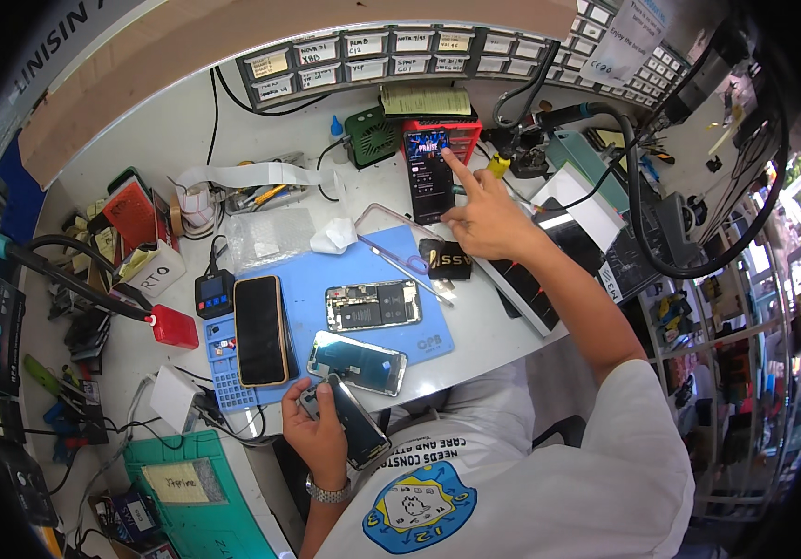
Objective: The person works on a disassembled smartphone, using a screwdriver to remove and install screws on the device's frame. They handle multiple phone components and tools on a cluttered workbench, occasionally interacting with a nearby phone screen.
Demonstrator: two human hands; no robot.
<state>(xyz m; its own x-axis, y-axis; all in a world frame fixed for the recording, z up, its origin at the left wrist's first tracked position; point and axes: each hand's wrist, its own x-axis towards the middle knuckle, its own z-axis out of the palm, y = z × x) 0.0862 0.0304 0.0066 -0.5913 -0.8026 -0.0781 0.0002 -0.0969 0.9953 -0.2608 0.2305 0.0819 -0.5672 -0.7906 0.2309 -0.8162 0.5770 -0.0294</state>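
Near the table's front edge, my left hand [317,435] is closed around a dark phone screen [358,430], gripping its left side. My right hand [486,219] reaches to the back, its index finger stretched onto the lit display of an upright phone [430,191]. That phone leans against a red drawer box [461,140]. On the blue work mat [321,265] lies an opened phone [373,306] with its battery and boards showing. A silver-backed phone panel [357,361] rests just in front of it. Left of these is a phone in a tan case [261,331], face up.
A white tool [405,270] lies across the mat near crumpled white tissue [333,237]. A small black device [214,293] and a red bottle [173,326] stand at left. Thick black cable [638,205] loops at right. Labelled parts drawers [373,56] line the back.
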